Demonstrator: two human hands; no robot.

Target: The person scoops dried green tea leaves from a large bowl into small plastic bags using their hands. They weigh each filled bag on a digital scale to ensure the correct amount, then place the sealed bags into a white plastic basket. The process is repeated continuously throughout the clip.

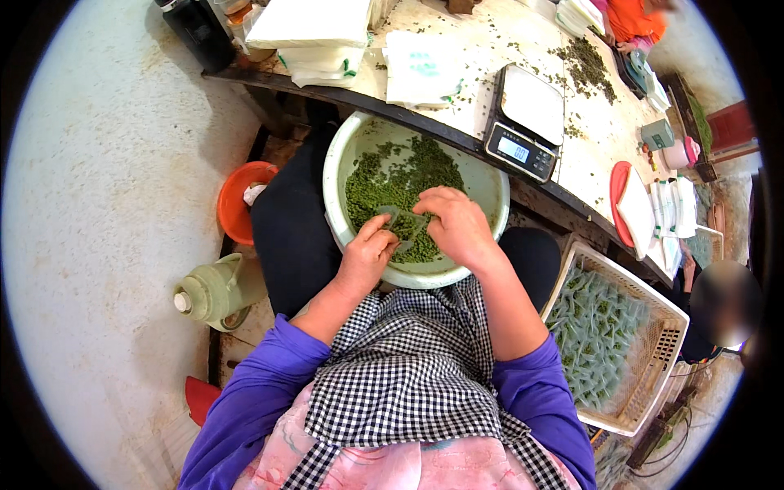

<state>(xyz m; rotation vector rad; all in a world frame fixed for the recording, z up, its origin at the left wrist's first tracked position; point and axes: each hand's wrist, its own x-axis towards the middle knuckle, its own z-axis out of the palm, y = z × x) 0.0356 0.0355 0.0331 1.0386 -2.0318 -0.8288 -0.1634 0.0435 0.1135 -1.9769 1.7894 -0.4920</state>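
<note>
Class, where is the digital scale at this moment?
In the head view, the digital scale sits on the table, right of centre towards the top, by the near edge, above and right of the round basin.

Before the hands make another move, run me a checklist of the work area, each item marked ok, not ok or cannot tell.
1. Left hand on the translucent bag: ok.
2. Right hand at the bag too: ok.
3. Basin beneath both hands, green granules inside: ok.
4. Bag's fill level: cannot tell, fingers partly cover it.
5. Scale switched on: ok, display lit.
6. Table free of spilled granules: not ok, bits are scattered across it.
</note>
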